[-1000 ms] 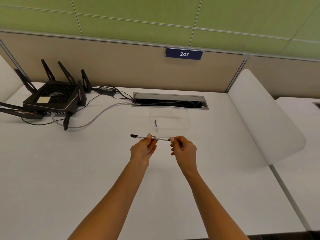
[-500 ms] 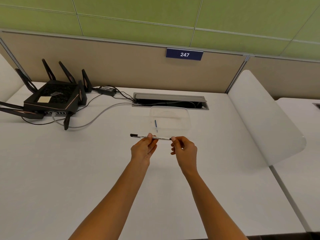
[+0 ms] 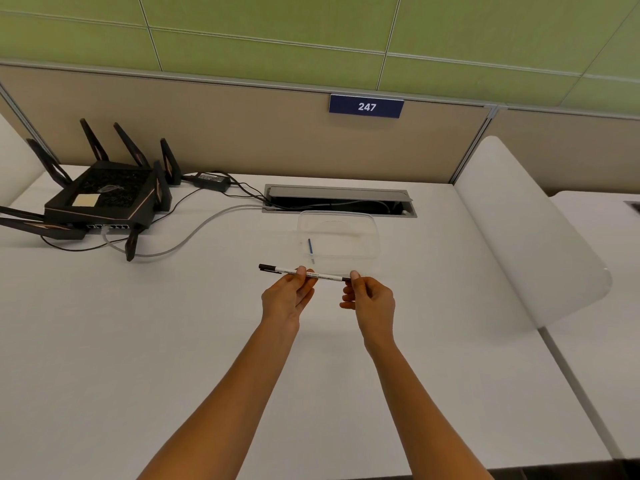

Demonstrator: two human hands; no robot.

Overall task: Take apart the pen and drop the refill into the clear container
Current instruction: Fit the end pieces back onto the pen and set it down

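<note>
A white pen (image 3: 325, 275) with a black cap on its left end lies level in the air, just in front of the clear container (image 3: 372, 223). My left hand (image 3: 287, 296) pinches the pen's barrel near its middle. At the pen's right, dark end, my right hand (image 3: 370, 297) grips it with thumb and fingers. Inside the container, near its left wall, lies a thin refill (image 3: 310, 247) with a blue part. The container stands on the white desk (image 3: 138, 341) beyond both hands.
A black router (image 3: 100, 199) with several antennas sits at the back left, with a grey cable (image 3: 194, 230) and black wires trailing toward an open cable slot (image 3: 339, 199). A frosted divider panel (image 3: 526, 233) rises at the right.
The pen and both hands have stayed almost in place; my right hand's fingers have shifted slightly at the pen's right end.
</note>
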